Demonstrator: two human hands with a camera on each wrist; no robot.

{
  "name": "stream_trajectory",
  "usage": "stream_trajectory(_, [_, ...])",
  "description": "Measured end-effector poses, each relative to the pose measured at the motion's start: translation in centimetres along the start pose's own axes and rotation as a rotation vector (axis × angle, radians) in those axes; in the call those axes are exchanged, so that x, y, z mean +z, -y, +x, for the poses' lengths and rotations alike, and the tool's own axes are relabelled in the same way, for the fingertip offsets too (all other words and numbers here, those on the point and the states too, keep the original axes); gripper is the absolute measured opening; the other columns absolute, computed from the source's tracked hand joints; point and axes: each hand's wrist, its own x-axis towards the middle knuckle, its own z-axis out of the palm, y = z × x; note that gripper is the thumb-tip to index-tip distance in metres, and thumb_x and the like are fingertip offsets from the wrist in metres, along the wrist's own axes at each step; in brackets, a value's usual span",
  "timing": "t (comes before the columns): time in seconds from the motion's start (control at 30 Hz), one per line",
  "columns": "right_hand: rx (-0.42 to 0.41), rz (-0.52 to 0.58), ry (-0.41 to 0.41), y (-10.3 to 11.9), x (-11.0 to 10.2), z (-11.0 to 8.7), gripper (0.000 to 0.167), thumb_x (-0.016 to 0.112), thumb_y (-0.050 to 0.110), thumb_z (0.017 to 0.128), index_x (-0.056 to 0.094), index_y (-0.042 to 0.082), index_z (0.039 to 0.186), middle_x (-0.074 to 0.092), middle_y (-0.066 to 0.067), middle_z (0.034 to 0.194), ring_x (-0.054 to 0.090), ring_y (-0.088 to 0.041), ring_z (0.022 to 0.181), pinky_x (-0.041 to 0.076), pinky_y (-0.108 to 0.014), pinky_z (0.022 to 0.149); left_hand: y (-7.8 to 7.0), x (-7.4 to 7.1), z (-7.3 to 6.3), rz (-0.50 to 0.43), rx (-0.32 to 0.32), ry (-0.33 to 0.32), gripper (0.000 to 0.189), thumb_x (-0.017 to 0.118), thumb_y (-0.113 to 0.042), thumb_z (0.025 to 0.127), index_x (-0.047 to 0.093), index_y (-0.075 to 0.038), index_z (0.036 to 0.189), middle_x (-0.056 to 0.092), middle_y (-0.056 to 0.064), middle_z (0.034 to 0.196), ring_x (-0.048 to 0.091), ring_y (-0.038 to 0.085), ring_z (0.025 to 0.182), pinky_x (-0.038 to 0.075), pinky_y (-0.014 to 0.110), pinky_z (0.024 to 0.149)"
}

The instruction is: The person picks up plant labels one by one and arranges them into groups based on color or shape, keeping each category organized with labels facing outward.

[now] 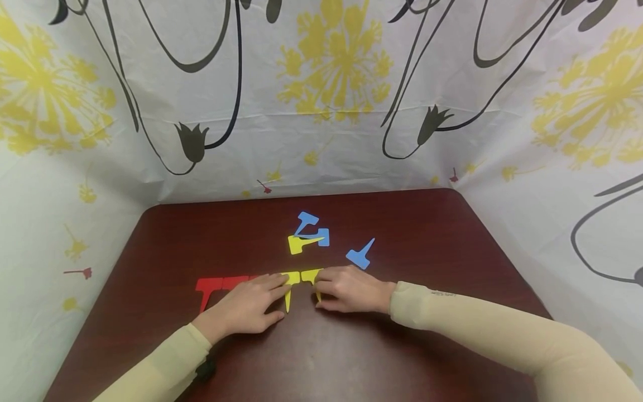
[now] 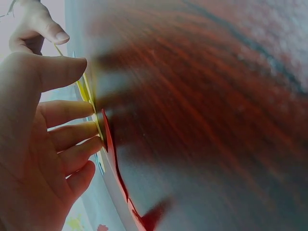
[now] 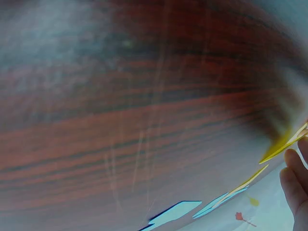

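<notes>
On the dark table, my left hand (image 1: 251,304) rests its fingertips on a yellow T-shaped plant label (image 1: 293,277), its fingers fairly straight. Beside that, a second yellow plant label (image 1: 308,275) lies under my right hand (image 1: 346,288), whose bent fingers and thumb pinch it near its stem. The two yellow heads sit edge to edge with a thin gap. To the left, a red plant label (image 1: 208,285) and another red label (image 1: 234,281) continue the row, partly covered by my left hand. In the left wrist view, the left thumb (image 2: 62,72) stays off the labels.
Farther back, a loose yellow label (image 1: 296,244) overlaps a blue label (image 1: 324,237), with another blue label (image 1: 305,220) behind. One more blue label (image 1: 359,258) lies just beyond my right hand. A flower-printed white cloth (image 1: 326,156) surrounds the table's back and sides.
</notes>
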Motion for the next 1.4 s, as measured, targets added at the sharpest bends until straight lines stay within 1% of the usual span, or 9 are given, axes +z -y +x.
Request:
stream_trajectory(0.27, [-0.021, -0.031, 0.002, -0.1, 0.6, 0.3, 0.035, 0.073, 0.041, 0.092, 0.074, 0.015, 0.114, 0.065, 0.005, 0.104, 0.059, -0.006, 0.089, 0.054, -0.019, 0.081, 0.1, 0.0, 0.1, 0.009, 0.013, -0.008, 0.067, 0.066, -0.049, 0.092, 0.053, -0.015, 0.149, 0.043, 0.009, 0.156, 0.041, 0.029, 0.142, 0.045, 0.047, 0.106])
stream_trajectory(0.77, [-0.012, -0.062, -0.001, -0.1, 1.1, 0.0, 0.036, 0.072, 0.046, 0.091, 0.074, 0.018, 0.115, 0.061, 0.006, 0.105, 0.055, -0.006, 0.090, 0.053, -0.021, 0.080, 0.1, 0.2, 0.1, -0.001, 0.007, -0.008, 0.068, 0.066, -0.048, 0.092, 0.052, -0.015, 0.149, 0.042, 0.009, 0.156, 0.041, 0.028, 0.142, 0.045, 0.047, 0.106])
stream_trajectory(0.9, [-0.010, -0.073, -0.001, -0.2, 1.0, -0.1, 0.041, 0.072, 0.051, 0.090, 0.073, 0.020, 0.116, 0.061, 0.006, 0.108, 0.055, -0.006, 0.091, 0.053, -0.023, 0.080, 0.1, 0.3, 0.1, -0.003, 0.004, -0.005, 0.068, 0.065, -0.049, 0.092, 0.051, -0.016, 0.150, 0.041, 0.008, 0.157, 0.040, 0.028, 0.142, 0.045, 0.047, 0.106])
stream_trajectory(1.03, [0.018, -0.067, -0.016, -0.3, 1.0, -0.3, 0.048, 0.068, 0.056, 0.090, 0.072, 0.020, 0.121, 0.061, 0.006, 0.113, 0.058, -0.007, 0.095, 0.054, -0.025, 0.083, 0.1, 0.3, 0.1, -0.001, 0.008, -0.005, 0.068, 0.064, -0.050, 0.093, 0.050, -0.017, 0.150, 0.039, 0.007, 0.158, 0.039, 0.027, 0.143, 0.046, 0.046, 0.105])
stream_trajectory(1.13, [0.055, -0.080, -0.024, -0.5, 1.0, -0.5, 0.047, 0.063, 0.053, 0.094, 0.071, 0.018, 0.125, 0.062, 0.003, 0.119, 0.060, -0.010, 0.103, 0.054, -0.029, 0.088, 0.0, 0.2, 0.0, 0.004, 0.014, -0.022, 0.068, 0.065, -0.049, 0.092, 0.051, -0.016, 0.150, 0.039, 0.008, 0.158, 0.040, 0.028, 0.142, 0.046, 0.046, 0.105])
stream_trajectory(1.27, [0.085, -0.120, -0.001, -0.6, 1.1, -0.7, 0.046, 0.058, 0.048, 0.098, 0.070, 0.015, 0.128, 0.063, -0.002, 0.126, 0.061, -0.015, 0.111, 0.053, -0.035, 0.095, -0.1, 0.2, -0.1, 0.007, 0.024, -0.040, 0.066, 0.065, -0.047, 0.092, 0.053, -0.015, 0.148, 0.041, 0.009, 0.157, 0.041, 0.028, 0.141, 0.046, 0.046, 0.105])
stream_trajectory(1.4, [0.090, -0.134, 0.025, -0.7, 1.2, -0.7, 0.047, 0.057, 0.048, 0.099, 0.070, 0.013, 0.128, 0.064, -0.005, 0.126, 0.062, -0.018, 0.113, 0.052, -0.037, 0.096, -0.1, 0.2, -0.1, 0.000, 0.024, -0.039, 0.065, 0.065, -0.047, 0.093, 0.053, -0.014, 0.148, 0.042, 0.009, 0.156, 0.041, 0.028, 0.142, 0.046, 0.046, 0.105])
